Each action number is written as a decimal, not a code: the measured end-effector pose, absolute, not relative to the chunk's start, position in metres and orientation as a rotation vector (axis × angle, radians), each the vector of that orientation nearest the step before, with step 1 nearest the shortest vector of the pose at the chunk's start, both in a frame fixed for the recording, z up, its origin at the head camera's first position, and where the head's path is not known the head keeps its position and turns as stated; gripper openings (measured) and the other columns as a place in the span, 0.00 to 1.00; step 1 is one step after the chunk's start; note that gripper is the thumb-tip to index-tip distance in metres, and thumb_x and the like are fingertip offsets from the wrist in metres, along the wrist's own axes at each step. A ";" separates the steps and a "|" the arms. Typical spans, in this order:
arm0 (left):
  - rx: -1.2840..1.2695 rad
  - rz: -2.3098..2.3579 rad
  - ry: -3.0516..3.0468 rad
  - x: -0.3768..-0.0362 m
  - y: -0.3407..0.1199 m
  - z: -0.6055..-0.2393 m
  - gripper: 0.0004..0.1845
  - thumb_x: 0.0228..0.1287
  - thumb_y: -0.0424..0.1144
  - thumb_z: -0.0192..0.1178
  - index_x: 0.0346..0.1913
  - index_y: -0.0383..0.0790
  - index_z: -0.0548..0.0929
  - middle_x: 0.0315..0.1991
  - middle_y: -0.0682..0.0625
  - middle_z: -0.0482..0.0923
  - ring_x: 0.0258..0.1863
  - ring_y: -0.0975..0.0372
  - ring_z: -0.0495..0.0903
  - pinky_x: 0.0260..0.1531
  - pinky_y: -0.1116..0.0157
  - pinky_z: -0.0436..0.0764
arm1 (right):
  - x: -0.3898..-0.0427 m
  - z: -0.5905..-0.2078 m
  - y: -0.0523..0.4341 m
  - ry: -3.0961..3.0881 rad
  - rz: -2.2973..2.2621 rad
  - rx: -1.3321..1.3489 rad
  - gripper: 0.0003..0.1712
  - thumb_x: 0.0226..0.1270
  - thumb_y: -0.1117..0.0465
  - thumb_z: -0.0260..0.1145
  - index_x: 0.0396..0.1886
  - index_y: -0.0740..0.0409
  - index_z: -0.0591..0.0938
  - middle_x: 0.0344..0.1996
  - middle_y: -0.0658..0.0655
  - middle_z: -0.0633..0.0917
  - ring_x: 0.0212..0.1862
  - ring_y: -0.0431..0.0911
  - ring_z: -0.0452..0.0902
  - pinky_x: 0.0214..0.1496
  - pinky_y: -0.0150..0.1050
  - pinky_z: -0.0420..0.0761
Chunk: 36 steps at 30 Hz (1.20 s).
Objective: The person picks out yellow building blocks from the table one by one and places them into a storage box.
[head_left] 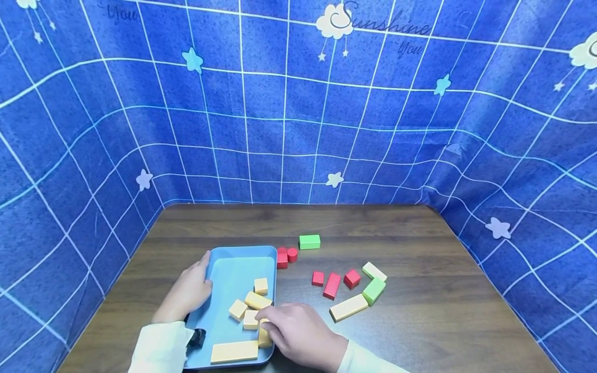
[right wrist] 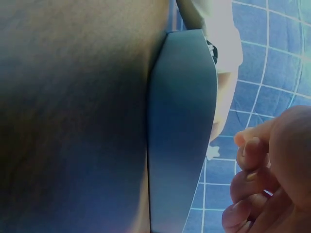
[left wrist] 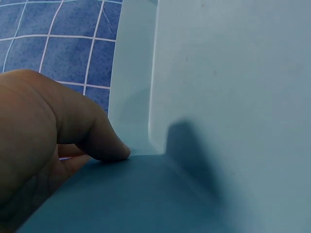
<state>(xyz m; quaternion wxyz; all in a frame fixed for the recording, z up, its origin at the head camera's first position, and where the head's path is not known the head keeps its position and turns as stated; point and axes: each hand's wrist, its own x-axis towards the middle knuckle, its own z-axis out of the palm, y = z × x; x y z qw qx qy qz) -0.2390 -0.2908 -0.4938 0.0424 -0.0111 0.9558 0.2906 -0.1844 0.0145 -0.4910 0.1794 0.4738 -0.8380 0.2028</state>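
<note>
A blue tray (head_left: 219,295) lies at the left front of the table, holding several yellow wooden blocks. My left hand (head_left: 188,290) grips its left side; in the left wrist view the thumb (left wrist: 109,145) presses over the rim. Over the right edge, my right hand (head_left: 300,331) has loosely bent fingers right at a yellow block (head_left: 265,339), partly covering it. No block shows between the fingertips (right wrist: 250,148) in the right wrist view, where the tray wall (right wrist: 182,121) hides the inside. A long yellow block (head_left: 235,352) lies along the tray's near end.
Red blocks (head_left: 332,286) lie scattered right of the tray, and a red cylinder (head_left: 292,254) is by its edge. A green block (head_left: 310,242) sits farther back. To the right, a yellow plank (head_left: 349,308) touches a green block (head_left: 374,291) near a pale block (head_left: 374,271).
</note>
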 end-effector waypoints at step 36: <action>-0.038 0.899 2.921 -0.239 -0.292 -0.495 0.39 0.75 0.30 0.46 0.83 0.30 0.42 0.80 0.26 0.51 0.76 0.30 0.56 0.68 0.32 0.63 | -0.195 -0.492 0.044 -2.439 0.656 1.182 0.10 0.62 0.62 0.68 0.39 0.42 0.89 0.29 0.35 0.76 0.29 0.27 0.69 0.28 0.17 0.66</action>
